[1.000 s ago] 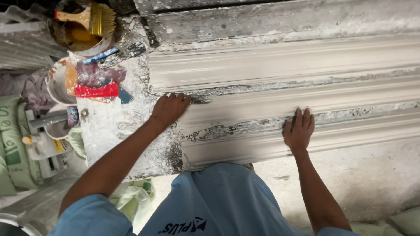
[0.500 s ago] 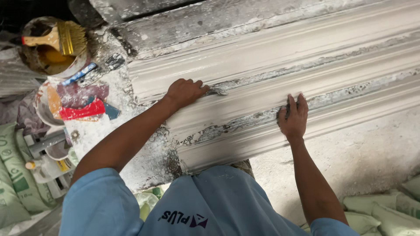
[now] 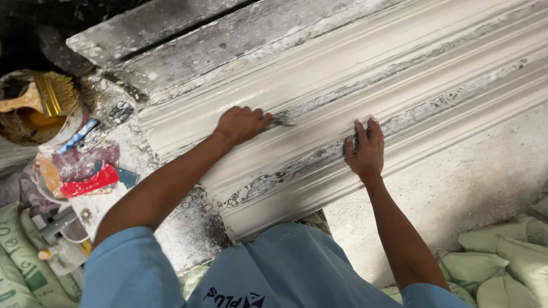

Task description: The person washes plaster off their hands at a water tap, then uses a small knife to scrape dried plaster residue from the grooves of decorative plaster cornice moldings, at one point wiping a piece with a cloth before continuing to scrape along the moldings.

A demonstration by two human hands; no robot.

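Pressing down on a long, ridged, off-white plaster cornice moulding [image 3: 365,97] lying on a rough grey workbench [image 3: 188,222]; running with its long axis from just left of the left hand up and away past the right hand, out of view at the far right. Left hand [image 3: 242,124] curled tight around a small dark-bladed scraping tool [image 3: 281,120], blade tip poking out beyond the knuckles and touching a worn groove of the moulding. Right hand [image 3: 363,153] lying nearly flat, fingers spread on a lower ridge, something dark under the fingertips but too hidden to tell; gripping nothing that shows. Likely handling as stiff, heavy and brittle, chalky and slightly slick where wet; best supported from beneath along the thick edges, not by the thin ridges. Left of the scraping hand, resting: a yellow-bristled brush [image 3: 48,94] in a stained tub [image 3: 28,128], a red scraper [image 3: 91,181].
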